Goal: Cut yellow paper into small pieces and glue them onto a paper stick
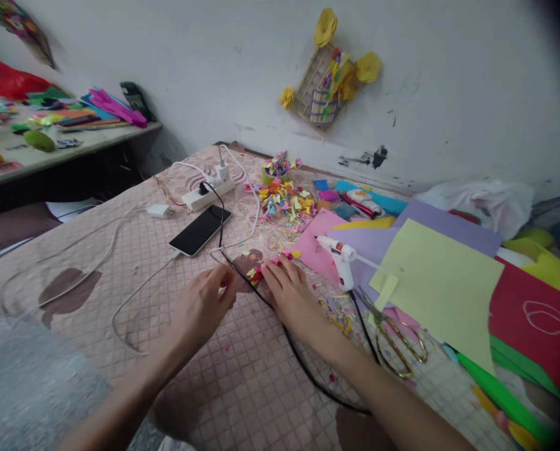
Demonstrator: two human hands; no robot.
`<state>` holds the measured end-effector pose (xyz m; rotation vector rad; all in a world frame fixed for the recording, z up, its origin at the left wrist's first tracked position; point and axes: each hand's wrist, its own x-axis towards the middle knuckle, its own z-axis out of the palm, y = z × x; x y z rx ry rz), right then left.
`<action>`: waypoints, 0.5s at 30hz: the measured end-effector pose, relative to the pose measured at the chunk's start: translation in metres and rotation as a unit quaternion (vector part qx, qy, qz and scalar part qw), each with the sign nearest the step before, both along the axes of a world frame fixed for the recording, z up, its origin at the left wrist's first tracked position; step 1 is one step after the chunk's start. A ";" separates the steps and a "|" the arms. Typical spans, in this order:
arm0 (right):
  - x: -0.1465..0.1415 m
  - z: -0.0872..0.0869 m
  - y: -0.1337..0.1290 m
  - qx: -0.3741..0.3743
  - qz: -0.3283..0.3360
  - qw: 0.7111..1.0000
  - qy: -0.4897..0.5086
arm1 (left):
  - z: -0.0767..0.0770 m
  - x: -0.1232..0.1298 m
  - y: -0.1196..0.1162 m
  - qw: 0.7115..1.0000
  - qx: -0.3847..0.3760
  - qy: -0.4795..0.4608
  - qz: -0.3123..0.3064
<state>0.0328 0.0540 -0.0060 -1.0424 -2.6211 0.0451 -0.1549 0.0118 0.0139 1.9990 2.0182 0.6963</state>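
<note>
On the quilted cloth, my right hand (289,291) lies with its fingers stretched over a narrow pink-red and yellow paper piece (257,274), touching it. The piece is partly hidden under the fingers. Just to the left, my left hand (210,291) is curled with thumb and fingertips together; whatever it may hold cannot be made out. A black cable (247,280) passes between both hands. Right of my right hand lie a white hot glue gun (341,258) and gold-handled scissors (393,335).
A phone (200,230) charges beside a power strip (208,195). Small paper scraps (284,203) heap before a filled cup (274,172). Coloured sheets, including a pale yellow one (442,282), cover the right side. A second table (115,139) stands far left; a yellow-flowered decoration (308,88) hangs on the wall.
</note>
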 end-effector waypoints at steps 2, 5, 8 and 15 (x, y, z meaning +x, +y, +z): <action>0.000 0.001 0.000 -0.003 0.000 1.000 0.000 | 0.001 -0.002 -0.005 1.000 -0.008 -0.010 0.017; 0.000 0.000 0.000 -0.002 0.000 1.000 -0.002 | 0.002 -0.004 -0.010 0.999 -0.014 -0.017 0.035; 0.001 0.000 0.000 0.003 0.004 1.000 0.009 | 0.001 -0.005 -0.013 0.998 -0.011 -0.020 0.052; 0.023 0.003 -0.007 -0.001 0.000 0.995 0.100 | 0.007 0.001 -0.024 0.997 0.014 -0.038 0.064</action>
